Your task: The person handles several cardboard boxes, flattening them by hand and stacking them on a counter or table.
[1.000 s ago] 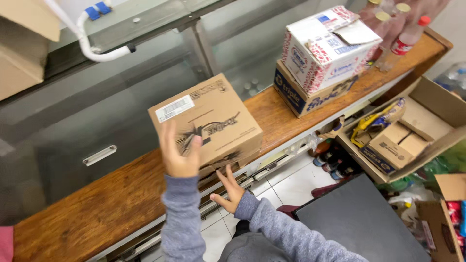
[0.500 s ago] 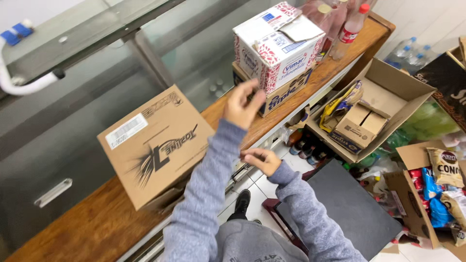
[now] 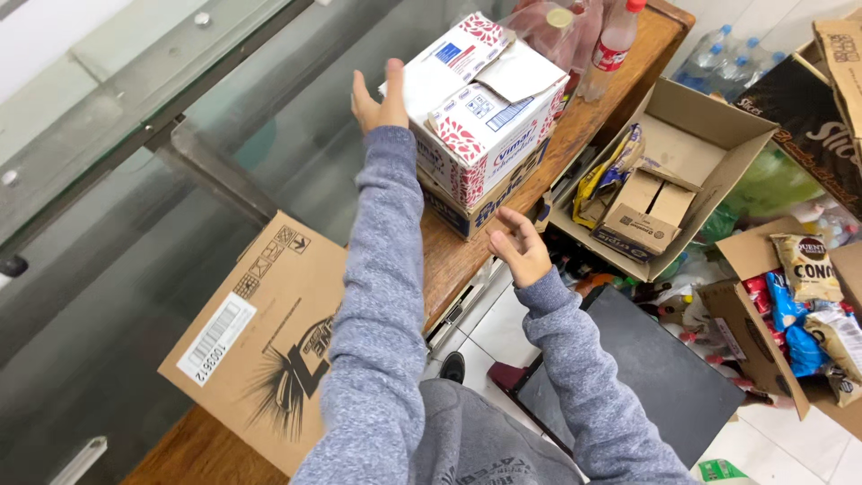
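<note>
White carton (image 3: 480, 108) askew, corner toward person.

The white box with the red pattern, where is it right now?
In the head view, the white and red box sits top centre on the wooden counter, stacked on a blue-printed box, with the left hand at its far side and bottles behind.

The counter (image 3: 453, 256) is wood, brown and grained with a dull sheen. The brown box (image 3: 260, 337) is matt corrugated cardboard with a white paper label. The white and red box (image 3: 480, 112) is smoother printed card, its flaps slightly glossy. Behind them the glass pane (image 3: 135, 207) shines in a grey metal frame. The sleeves (image 3: 382, 296) are soft, flecked grey knit cloth. The bottles (image 3: 611, 49) are clear glossy plastic; the snack bags (image 3: 808, 269) are shiny foil.
</note>
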